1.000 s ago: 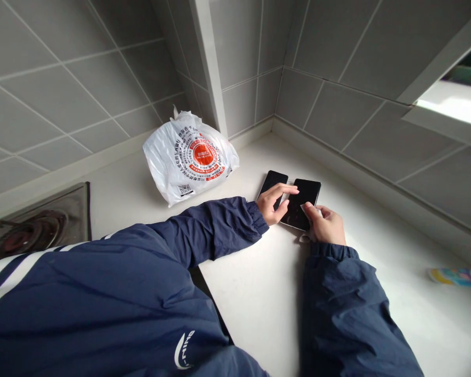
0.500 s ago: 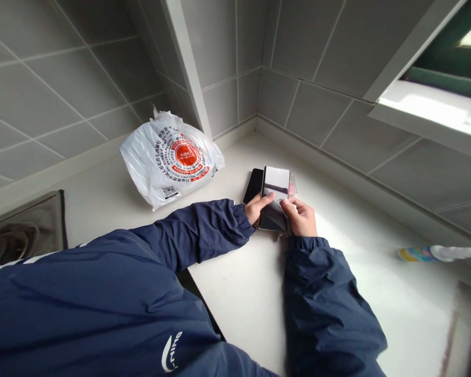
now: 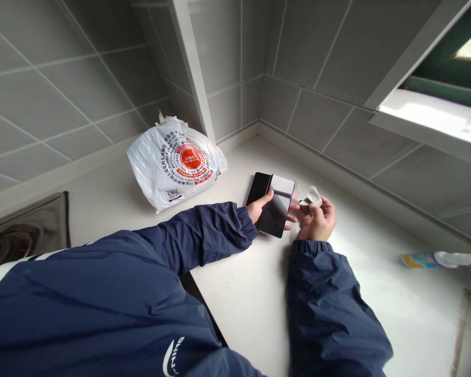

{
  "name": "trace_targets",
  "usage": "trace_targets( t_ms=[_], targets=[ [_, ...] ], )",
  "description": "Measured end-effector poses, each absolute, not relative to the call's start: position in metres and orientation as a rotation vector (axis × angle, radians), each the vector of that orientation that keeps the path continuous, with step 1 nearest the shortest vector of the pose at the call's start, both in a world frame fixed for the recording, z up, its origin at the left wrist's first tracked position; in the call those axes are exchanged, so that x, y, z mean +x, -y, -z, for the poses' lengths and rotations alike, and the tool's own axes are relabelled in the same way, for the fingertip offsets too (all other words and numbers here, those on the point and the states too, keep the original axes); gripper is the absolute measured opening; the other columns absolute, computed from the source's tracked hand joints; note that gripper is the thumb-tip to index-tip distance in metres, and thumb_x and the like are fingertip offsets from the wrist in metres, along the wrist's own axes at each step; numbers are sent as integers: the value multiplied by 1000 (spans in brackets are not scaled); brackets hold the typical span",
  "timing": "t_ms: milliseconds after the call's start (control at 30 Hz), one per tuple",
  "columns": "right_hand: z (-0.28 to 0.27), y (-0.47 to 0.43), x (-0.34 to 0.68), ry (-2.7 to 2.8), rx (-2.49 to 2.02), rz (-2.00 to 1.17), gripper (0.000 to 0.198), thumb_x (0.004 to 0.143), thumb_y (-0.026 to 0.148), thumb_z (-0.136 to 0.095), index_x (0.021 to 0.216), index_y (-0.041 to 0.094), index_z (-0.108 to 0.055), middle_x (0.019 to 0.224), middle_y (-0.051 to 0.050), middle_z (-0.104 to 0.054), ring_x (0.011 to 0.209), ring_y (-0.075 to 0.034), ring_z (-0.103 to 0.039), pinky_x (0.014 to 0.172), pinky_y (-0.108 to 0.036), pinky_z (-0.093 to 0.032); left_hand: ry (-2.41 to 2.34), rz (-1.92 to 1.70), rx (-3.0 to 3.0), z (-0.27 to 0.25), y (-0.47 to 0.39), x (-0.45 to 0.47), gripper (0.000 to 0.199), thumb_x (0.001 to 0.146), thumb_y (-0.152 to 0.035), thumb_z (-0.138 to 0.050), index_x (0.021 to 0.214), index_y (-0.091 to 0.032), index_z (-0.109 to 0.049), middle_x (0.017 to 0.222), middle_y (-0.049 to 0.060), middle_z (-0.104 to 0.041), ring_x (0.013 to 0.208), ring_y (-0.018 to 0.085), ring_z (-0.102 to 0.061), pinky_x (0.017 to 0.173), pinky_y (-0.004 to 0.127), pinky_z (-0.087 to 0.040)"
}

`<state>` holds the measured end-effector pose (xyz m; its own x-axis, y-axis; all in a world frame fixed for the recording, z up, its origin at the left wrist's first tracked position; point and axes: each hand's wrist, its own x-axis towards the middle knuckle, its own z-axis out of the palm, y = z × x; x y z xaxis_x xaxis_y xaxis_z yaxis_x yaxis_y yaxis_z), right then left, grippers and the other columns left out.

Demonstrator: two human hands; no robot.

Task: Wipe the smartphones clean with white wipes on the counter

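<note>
My left hand (image 3: 258, 207) is closed around a smartphone (image 3: 277, 207), thumb on its glossy dark screen and fingertips showing past its right edge. The screen reflects a bright patch at its upper part. To the right, my right hand (image 3: 317, 220) pinches a crumpled white tissue (image 3: 312, 197), apart from the phone. Under and left of the held phone, a second black phone (image 3: 258, 187) lies on the counter. Behind the held phone's right edge, a small clear and pink item (image 3: 295, 192) shows only in part; its kind I cannot make out.
A white plastic bag (image 3: 176, 165) with red and black print sits on the white counter (image 3: 239, 283) to the left. A spray bottle (image 3: 439, 259) lies at the right. A stove (image 3: 27, 225) is at the far left. Grey tiled walls meet behind.
My right hand has moved off the phone's screen to the right with the tissue. The held phone has tilted a little in my left hand.
</note>
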<state>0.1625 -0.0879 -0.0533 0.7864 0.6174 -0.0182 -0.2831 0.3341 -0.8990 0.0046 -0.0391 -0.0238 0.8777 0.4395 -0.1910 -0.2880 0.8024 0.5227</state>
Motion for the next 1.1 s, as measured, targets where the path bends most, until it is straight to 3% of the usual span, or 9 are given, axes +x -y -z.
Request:
trace_targets(
  t_ms=[67,267,467,567,667,800,900,967,1100],
  targets=[
    [53,88,164,420,-1153,-494,42,64,28,-77,104,22,-66,94,1,-70,82,-16,-70,77,-34,-61,-279,-366,530,26,37,4,70,105,-52,-18,146,-7,-52,120,26,-70,95,30,-74,89,50,-57],
    [40,96,160,923,-1489,-31,30,88,26,-57,111,21,-76,112,-8,-71,106,-24,-68,100,-46,-54,-261,-306,518,28,36,3,74,99,-61,-32,145,-7,-52,119,25,-71,85,32,-74,82,52,-57],
    [31,103,139,1558,-1537,218,41,95,25,-53,135,24,-65,154,-14,-47,152,-36,-32,117,-62,-36,-404,-546,395,27,43,12,57,101,-46,-38,138,-9,-60,112,16,-75,110,27,-71,109,42,-47],
    [31,106,133,1691,-1555,257,46,95,31,-58,140,25,-59,161,-15,-40,154,-39,-27,116,-65,-36,-487,-665,378,27,45,17,50,101,-34,-36,134,-10,-64,110,13,-76,118,26,-68,115,40,-43],
    [34,111,130,1624,-1531,340,46,94,29,-60,140,23,-58,155,-17,-45,149,-39,-37,114,-61,-41,-512,-629,380,28,44,17,49,100,-35,-36,126,-9,-69,106,14,-77,116,29,-68,114,44,-43],
    [41,119,129,1483,-1526,430,25,92,24,-62,114,24,-73,121,-13,-65,114,-30,-62,97,-46,-54,-477,-518,416,30,44,14,47,97,-40,-43,114,-7,-72,102,17,-77,112,35,-68,110,50,-45],
    [45,124,131,1528,-1502,424,19,92,21,-62,105,24,-76,97,-9,-69,92,-24,-63,84,-39,-55,-478,-512,420,29,45,13,44,94,-38,-48,112,-6,-72,100,18,-77,112,35,-68,111,50,-44],
    [46,127,132,1592,-1482,413,23,92,20,-63,110,24,-75,99,-9,-71,93,-24,-64,86,-39,-55,-489,-521,412,29,45,13,42,95,-36,-46,112,-7,-71,99,17,-77,113,34,-68,112,49,-44],
    [45,137,124,1693,-1507,377,34,94,26,-62,127,22,-68,132,-14,-68,126,-30,-61,104,-46,-50,-454,-537,420,28,46,13,47,99,-42,-40,114,-11,-71,101,14,-77,115,32,-67,113,47,-43]
  ],
)
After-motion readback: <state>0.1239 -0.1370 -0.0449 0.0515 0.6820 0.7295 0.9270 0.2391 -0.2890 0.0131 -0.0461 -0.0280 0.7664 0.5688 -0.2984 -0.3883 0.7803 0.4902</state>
